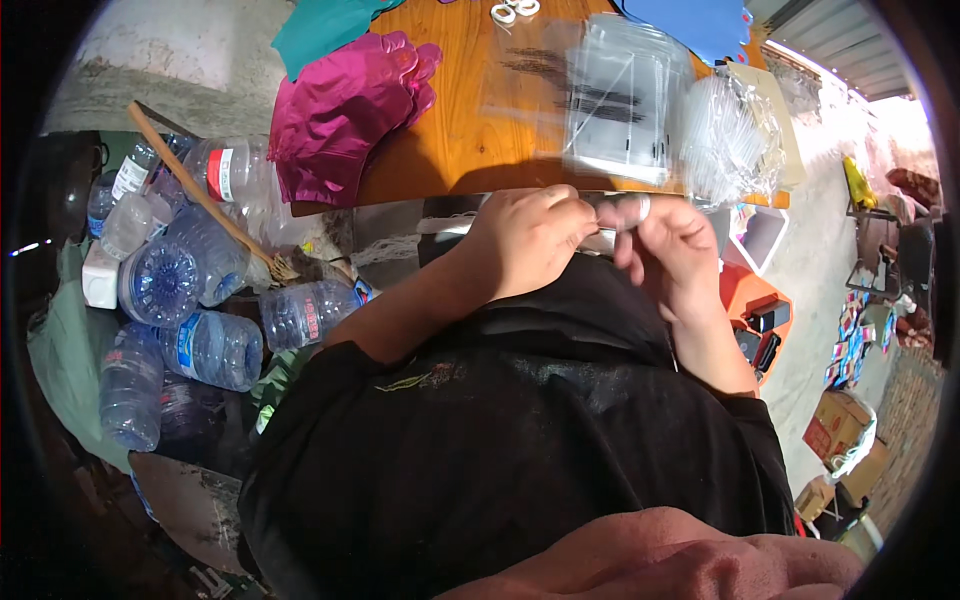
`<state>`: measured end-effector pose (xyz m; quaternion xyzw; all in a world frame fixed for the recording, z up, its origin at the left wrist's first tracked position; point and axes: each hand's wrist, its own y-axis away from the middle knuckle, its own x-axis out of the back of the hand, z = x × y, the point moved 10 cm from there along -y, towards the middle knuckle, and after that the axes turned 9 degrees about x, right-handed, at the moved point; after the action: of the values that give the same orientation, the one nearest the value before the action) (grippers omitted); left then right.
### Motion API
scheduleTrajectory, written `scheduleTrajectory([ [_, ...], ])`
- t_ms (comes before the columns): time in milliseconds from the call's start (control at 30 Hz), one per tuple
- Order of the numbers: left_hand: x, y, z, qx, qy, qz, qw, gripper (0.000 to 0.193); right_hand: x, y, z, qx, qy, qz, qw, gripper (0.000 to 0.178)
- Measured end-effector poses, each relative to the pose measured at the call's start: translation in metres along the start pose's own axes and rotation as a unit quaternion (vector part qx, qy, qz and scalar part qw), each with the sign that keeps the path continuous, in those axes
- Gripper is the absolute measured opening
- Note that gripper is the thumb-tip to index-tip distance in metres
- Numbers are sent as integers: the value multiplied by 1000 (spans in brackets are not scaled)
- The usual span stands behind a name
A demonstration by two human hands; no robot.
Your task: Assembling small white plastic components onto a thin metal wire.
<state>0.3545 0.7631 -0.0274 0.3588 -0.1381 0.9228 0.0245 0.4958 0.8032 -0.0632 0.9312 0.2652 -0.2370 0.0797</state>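
Observation:
My left hand (540, 235) is closed, its thumb and fingers pinched together just off the near edge of the wooden table (455, 110). Close against its fingertips, my right hand (678, 245) has curled fingers, with a white band (643, 208) round one of them. Whatever lies between the fingertips is too small and blurred to name. Beyond the hands on the table lie a stack of clear plastic bags (625, 100) and a bundle of thin clear plastic strands (730, 135). A pile of shiny magenta fabric pieces (345, 115) with scalloped edges hangs over the left edge.
Teal fabric (325, 35), white-handled scissors (515, 11) and blue fabric (690, 25) lie at the table's far side. Several large empty plastic bottles (215, 350) and a wooden stick (195, 185) are at the left. An orange bin (745, 290) stands right of my right forearm.

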Motion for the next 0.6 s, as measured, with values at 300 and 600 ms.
scheduleTrajectory([
  [300,-1,-1,-5,-9,-3,7,1000,10,-9,9,22,-113,-13,-118,986,18],
  [600,-1,-3,1,-12,-25,0,1000,9,6,11,41,-183,202,-125,954,15],
])
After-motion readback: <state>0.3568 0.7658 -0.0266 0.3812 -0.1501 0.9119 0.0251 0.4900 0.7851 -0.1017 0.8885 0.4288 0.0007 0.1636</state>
